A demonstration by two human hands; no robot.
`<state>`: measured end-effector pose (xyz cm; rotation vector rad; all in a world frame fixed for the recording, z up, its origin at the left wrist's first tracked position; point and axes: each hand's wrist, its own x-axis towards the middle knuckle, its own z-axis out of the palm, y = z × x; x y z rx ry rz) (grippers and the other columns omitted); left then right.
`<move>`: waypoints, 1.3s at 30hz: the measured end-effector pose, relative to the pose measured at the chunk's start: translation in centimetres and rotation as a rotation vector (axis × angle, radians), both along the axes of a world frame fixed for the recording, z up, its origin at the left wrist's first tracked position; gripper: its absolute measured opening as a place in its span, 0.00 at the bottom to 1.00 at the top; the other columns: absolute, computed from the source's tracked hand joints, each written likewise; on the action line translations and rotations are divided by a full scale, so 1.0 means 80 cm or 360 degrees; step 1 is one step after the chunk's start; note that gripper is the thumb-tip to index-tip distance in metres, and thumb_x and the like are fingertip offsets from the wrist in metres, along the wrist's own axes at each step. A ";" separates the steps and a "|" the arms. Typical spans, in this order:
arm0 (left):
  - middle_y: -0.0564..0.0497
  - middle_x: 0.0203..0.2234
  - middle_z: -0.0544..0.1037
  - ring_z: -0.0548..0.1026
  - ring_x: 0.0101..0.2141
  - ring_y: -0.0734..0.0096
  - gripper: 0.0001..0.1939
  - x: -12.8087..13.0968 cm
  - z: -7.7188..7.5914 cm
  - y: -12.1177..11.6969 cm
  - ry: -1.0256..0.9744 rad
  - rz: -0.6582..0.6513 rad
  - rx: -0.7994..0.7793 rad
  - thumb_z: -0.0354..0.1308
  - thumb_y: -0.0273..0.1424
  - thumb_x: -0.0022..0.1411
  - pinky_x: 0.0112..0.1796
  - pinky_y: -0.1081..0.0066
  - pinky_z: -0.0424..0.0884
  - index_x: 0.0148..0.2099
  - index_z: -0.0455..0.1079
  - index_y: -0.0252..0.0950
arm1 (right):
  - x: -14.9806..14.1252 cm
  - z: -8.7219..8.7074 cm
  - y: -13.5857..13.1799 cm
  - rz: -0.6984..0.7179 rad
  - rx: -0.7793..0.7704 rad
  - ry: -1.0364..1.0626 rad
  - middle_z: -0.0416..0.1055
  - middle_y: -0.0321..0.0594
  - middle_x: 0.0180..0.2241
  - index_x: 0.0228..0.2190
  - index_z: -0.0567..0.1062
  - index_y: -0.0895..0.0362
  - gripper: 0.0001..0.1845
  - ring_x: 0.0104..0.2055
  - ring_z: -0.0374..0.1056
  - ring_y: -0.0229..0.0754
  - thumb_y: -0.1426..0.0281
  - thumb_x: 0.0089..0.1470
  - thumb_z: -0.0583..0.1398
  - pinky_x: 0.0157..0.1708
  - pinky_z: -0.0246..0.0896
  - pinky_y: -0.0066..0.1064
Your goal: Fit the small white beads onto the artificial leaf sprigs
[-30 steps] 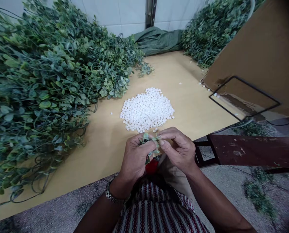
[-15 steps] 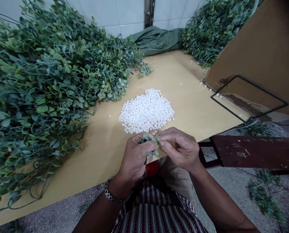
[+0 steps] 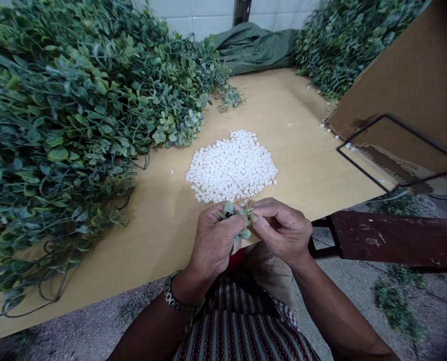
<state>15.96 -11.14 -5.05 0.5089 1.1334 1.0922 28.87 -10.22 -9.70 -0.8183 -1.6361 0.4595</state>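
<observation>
Looking down from the head camera across the near edge of the bench (image 3: 159,255): holding a small leafy sprig (image 3: 245,233) in the left hand (image 3: 213,243), fingers curled tight around it with the thumb laid on top. Located at the near edge, just short of a pile of white beads (image 3: 231,168). Pointing with some leaves toward the far edge, with others back toward the near edge, and with one tip to the right; cannot tell the exact long axis, largely hidden under the left thumb. Pinching that tip between the thumb and forefinger of the right hand (image 3: 285,230), brought close together; cannot make out any smaller piece between them. Can also see a big heap of greenery (image 3: 95,100) along the left end of the bench, a crumpled green cloth (image 3: 253,47) at the far edge, more leaves (image 3: 359,45) toward the far right corner, and brown cardboard (image 3: 404,80) standing at the right edge.
</observation>
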 end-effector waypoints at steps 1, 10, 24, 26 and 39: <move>0.61 0.11 0.62 0.56 0.10 0.85 0.07 0.000 0.000 -0.001 0.0002 0.0003 0.0008 0.62 0.25 0.39 0.11 0.81 0.51 0.20 0.64 0.35 | 0.000 0.000 0.000 0.0000 0.0009 -0.0011 0.77 0.36 0.25 0.32 0.77 0.54 0.09 0.28 0.74 0.39 0.79 0.51 0.61 0.28 0.72 0.31; 0.61 0.10 0.63 0.56 0.08 0.84 0.07 0.002 -0.005 -0.001 -0.0011 0.0022 0.0088 0.62 0.27 0.40 0.09 0.79 0.52 0.21 0.64 0.35 | 0.002 0.002 0.001 0.0031 0.0103 -0.0083 0.76 0.36 0.25 0.33 0.76 0.55 0.10 0.28 0.74 0.39 0.81 0.52 0.61 0.28 0.73 0.33; 0.57 0.15 0.70 0.62 0.13 0.83 0.07 -0.003 -0.007 -0.004 -0.0147 0.0039 0.0135 0.67 0.26 0.38 0.15 0.78 0.57 0.22 0.70 0.33 | 0.005 0.000 -0.005 0.0179 -0.0201 0.0082 0.75 0.38 0.29 0.36 0.75 0.55 0.06 0.33 0.73 0.40 0.76 0.54 0.61 0.33 0.69 0.32; 0.57 0.14 0.70 0.62 0.13 0.82 0.08 -0.004 -0.008 -0.003 -0.0159 0.0028 0.0151 0.68 0.26 0.37 0.15 0.78 0.58 0.21 0.71 0.33 | 0.004 0.001 -0.004 0.0205 -0.0171 0.0077 0.75 0.39 0.30 0.36 0.75 0.56 0.07 0.33 0.72 0.40 0.75 0.54 0.62 0.33 0.68 0.33; 0.56 0.11 0.70 0.64 0.12 0.80 0.11 -0.008 -0.013 -0.002 -0.0168 0.0043 0.0170 0.74 0.26 0.30 0.15 0.78 0.59 0.20 0.75 0.33 | 0.003 0.007 -0.005 0.0188 0.0108 -0.0015 0.73 0.41 0.29 0.37 0.75 0.58 0.09 0.33 0.70 0.39 0.79 0.52 0.63 0.31 0.68 0.33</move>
